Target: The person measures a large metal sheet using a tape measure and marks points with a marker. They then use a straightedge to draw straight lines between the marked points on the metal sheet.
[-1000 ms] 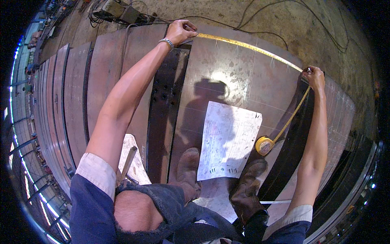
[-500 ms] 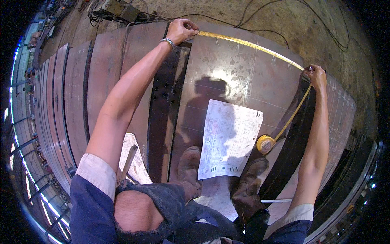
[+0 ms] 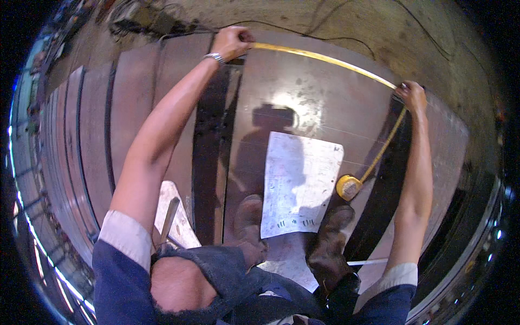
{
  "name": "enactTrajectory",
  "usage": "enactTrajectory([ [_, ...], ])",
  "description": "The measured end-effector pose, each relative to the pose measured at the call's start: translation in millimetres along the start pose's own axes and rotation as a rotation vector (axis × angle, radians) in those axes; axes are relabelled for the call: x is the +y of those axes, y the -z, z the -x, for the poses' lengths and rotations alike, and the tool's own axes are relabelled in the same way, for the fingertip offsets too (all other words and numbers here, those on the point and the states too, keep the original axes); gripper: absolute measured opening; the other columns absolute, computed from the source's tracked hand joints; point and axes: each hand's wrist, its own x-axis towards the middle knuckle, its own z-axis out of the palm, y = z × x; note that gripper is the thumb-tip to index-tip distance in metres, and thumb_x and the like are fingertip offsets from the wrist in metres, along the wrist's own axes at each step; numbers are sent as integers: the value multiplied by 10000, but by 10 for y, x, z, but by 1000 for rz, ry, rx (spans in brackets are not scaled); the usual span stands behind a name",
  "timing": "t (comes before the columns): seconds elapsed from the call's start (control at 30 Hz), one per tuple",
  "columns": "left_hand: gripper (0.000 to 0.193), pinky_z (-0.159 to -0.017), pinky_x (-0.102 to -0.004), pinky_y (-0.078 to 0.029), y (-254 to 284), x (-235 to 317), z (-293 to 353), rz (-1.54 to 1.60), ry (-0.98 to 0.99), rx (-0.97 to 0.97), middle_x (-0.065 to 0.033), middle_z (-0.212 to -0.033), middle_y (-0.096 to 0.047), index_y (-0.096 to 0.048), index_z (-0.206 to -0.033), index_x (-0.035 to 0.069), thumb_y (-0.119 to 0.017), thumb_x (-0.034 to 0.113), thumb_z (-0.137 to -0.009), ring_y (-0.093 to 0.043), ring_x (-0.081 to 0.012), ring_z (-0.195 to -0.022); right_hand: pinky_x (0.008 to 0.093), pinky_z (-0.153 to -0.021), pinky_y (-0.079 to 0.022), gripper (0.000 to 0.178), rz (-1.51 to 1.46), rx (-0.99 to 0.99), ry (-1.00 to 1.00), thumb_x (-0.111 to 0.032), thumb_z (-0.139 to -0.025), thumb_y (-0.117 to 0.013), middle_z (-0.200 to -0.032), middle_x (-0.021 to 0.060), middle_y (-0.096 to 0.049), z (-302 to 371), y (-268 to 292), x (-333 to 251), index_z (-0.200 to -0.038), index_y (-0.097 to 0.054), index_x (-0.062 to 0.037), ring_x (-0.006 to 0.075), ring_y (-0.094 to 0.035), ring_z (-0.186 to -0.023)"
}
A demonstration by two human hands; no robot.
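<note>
A yellow tape measure blade (image 3: pixel 325 60) stretches along the far edge of a steel plate (image 3: pixel 319 103). My left hand (image 3: pixel 232 43) pinches its end at the plate's far left corner. At the far right corner, my right hand (image 3: pixel 413 97) has its fingers closed on the blade. From there the blade bends back toward me to the yellow tape case (image 3: pixel 348 187), which lies near my right boot. Something small and pale shows at my right fingertips, too blurred to name. A printed drawing sheet (image 3: pixel 300 179) lies on the plate between my hands and my boots.
My boots (image 3: pixel 331 244) stand on the plate. Dark gaps (image 3: pixel 208 141) separate it from neighbouring plates (image 3: pixel 135 103). Another paper (image 3: pixel 181 216), with a metal bar (image 3: pixel 170 216) over it, lies by my left knee. Cables (image 3: pixel 271 25) cross the floor beyond the far edge.
The whole view has shifted slightly and blurred. Both hands keep their grip on the tape blade at the same two corners, and the tape case and drawing sheet lie where they were.
</note>
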Motion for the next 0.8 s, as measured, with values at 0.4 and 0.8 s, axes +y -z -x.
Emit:
enactTrajectory([
  [0.4,255,-820,-330,-558,58,-103,18,83,50,-79,-81,-962,-777,-776,-980,55,-800,259,-827,-733,-195,-857,464,-889,-554,377,-8,26,-52,-342,-771,-834,-1104,111,-752,91,3,-281,-1101,-787,-166,329,-703,-1050],
  [0.8,169,-830,-361,-538,292,275,-33,13,-81,-60,-118,-956,-758,-702,-970,35,-704,151,-847,-723,-264,-905,458,-923,-555,403,-145,-22,61,-318,-788,-808,-1149,144,-742,-76,-50,-50,-1164,-769,-180,339,-696,-1084],
])
